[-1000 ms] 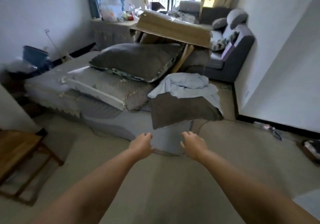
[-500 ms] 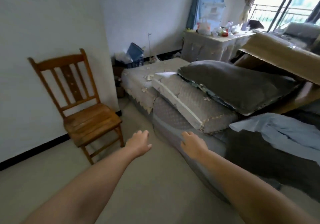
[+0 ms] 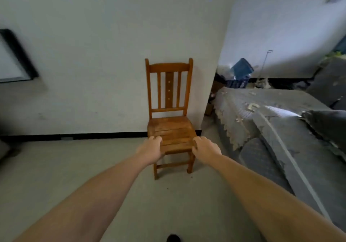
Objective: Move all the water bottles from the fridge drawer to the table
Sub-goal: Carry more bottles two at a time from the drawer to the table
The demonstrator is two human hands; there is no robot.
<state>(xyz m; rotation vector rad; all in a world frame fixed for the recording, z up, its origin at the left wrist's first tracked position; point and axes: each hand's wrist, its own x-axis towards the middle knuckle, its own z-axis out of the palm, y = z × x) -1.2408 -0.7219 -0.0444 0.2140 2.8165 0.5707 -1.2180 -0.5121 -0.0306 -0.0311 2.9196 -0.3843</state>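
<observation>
Two hands, left (image 3: 152,150) and right (image 3: 204,150), fingers loosely curled and empty, before a wooden chair (image 3: 169,114); search step, fridge next.

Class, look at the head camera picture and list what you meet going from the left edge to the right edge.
Dark-framed board → left hand → wooden chair → right hand → blue bin → grey cushion.

No legible text, label, brand, number or sign anywhere in view.
</observation>
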